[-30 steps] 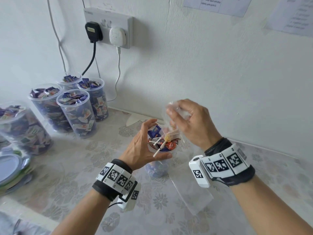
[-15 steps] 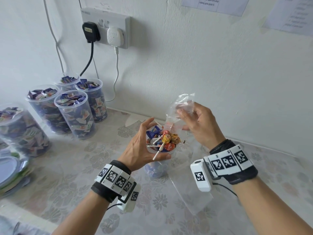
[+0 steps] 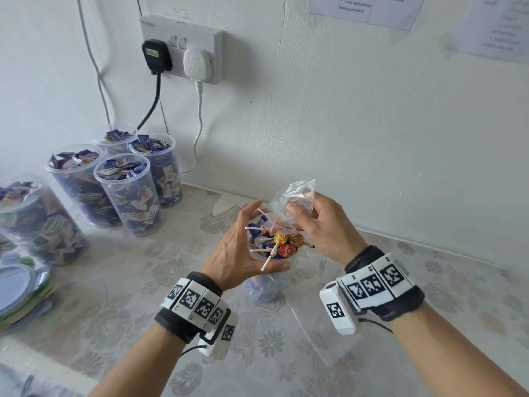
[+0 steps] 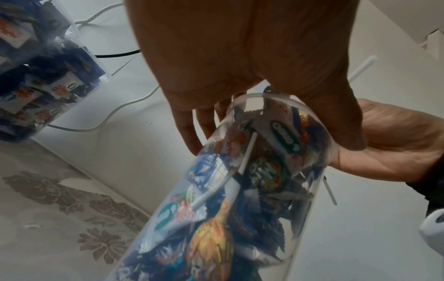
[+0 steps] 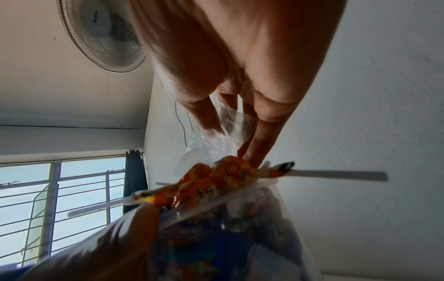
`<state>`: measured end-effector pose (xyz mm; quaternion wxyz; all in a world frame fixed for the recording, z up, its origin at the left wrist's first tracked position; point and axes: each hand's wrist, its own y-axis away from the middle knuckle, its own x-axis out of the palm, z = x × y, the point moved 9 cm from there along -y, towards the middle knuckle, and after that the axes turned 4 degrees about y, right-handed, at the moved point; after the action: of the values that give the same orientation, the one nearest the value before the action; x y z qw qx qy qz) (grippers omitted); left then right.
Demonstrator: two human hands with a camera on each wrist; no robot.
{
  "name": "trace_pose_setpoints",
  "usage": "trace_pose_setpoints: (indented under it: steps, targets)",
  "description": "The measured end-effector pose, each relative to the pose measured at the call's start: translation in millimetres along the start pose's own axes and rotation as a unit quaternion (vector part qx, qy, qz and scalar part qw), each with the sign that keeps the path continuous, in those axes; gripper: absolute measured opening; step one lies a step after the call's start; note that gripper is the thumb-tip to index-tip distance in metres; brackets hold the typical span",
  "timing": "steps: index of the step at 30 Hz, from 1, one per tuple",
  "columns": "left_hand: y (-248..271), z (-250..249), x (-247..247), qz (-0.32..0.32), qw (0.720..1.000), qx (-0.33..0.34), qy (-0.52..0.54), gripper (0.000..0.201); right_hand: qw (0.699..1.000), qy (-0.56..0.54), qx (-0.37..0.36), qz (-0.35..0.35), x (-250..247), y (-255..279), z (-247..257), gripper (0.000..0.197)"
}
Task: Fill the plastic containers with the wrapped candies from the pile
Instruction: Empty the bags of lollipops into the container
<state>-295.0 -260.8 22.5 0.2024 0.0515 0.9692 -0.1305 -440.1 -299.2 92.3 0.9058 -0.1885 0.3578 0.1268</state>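
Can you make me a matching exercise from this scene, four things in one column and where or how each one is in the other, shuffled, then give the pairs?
Column one:
1. left hand
2. right hand
3. black plug
4. orange-wrapped lollipop

Column two:
A. in the wall socket
B. at the top of the held container's contents
C. grips the clear container
D. pinches the crumpled clear plastic bag

Pairs: 1-C, 2-D, 3-A, 4-B

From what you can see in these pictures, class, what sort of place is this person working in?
Probably a room in a home, not a factory. A floral tablecloth covers the table, a wall socket holds household plugs, and a fan is mounted near a barred window. Taped-up printed sheets hint at an organised job.
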Motion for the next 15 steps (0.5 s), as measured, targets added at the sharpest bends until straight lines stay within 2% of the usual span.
trace_pose_setpoints:
  steps: [4, 8, 12, 15]
  targets:
    - [0, 0, 0, 0.000, 1.000, -0.001, -0.007, 0.124, 0.997, -0.076, 0.016, -0.008, -7, -4, 1, 0.029]
    - [1, 0, 1, 0.006, 1.000, 0.000, -0.016, 0.124, 0.993, -0.109, 0.011, -0.034, -21, -5, 3, 0.036]
    - [0, 0, 0, 0.004, 1.000, -0.004, -0.018, 0.121, 0.993, -0.083, -0.024, -0.086, -40, -5, 10, 0.022]
    - [0, 1, 0, 0.004, 1.000, 0.001, -0.013, 0.120, 0.989, -0.085, -0.040, -0.113, -49, -5, 17, 0.021]
